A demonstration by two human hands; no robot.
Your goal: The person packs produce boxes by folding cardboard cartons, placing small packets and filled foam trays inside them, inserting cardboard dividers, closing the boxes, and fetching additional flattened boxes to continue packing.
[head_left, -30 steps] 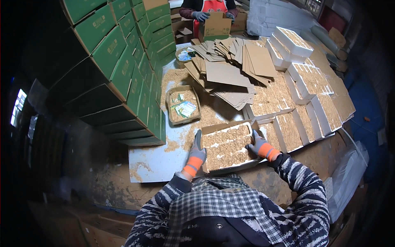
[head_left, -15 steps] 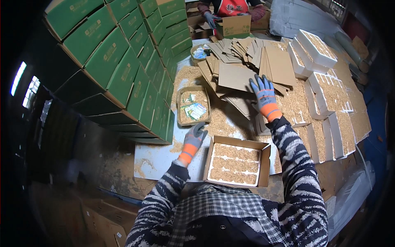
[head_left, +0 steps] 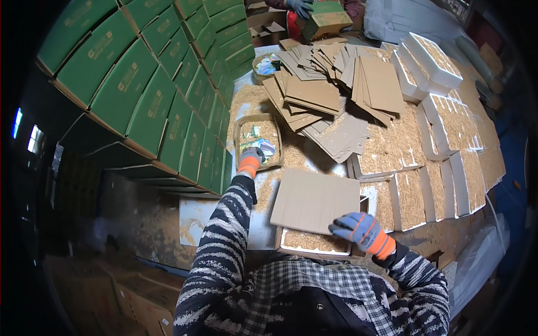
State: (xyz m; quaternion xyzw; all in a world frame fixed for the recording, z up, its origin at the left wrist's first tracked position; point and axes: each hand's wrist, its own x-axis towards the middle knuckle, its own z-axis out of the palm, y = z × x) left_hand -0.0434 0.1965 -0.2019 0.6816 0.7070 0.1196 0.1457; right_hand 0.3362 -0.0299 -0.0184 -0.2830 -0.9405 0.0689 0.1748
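Fingers of the person's R hand (head_left: 363, 232), in a grey-blue glove w/ orange cuff, are slightly bent at the near R corner of a cardboard sheet (head_left: 316, 199); can't tell if they grip it or just rest there. The sheet lies slantwise over an open box (head_left: 278, 239), covering most of it; a white tray (head_left: 315, 250) of brown crumbly stuff shows inside along the near edge. L hand (head_left: 250, 158), same type of glove, is down in a basket (head_left: 279, 159), fingers curled at small blue/white/green packets (head_left: 267, 147); tips hidden, so can't tell if any is pinched. Basket sits just beyond the box, to its L, on a pale tabletop (head_left: 193, 218) w/ brown bits scattered about. Past the box, a messy pile of cardboard sheets (head_left: 316, 92); far L of that, a 2nd basket (head_left: 266, 66) w/ more packets. On the R, filled white trays (head_left: 445, 187) side by side, plus a stack of trays (head_left: 448, 80) farther back. Green boxes (head_left: 131, 101) stand in a tall stack on the L. At the far side, a co-worker's gloved hand (head_left: 300, 8) is by a green/brown carton (head_left: 328, 19).
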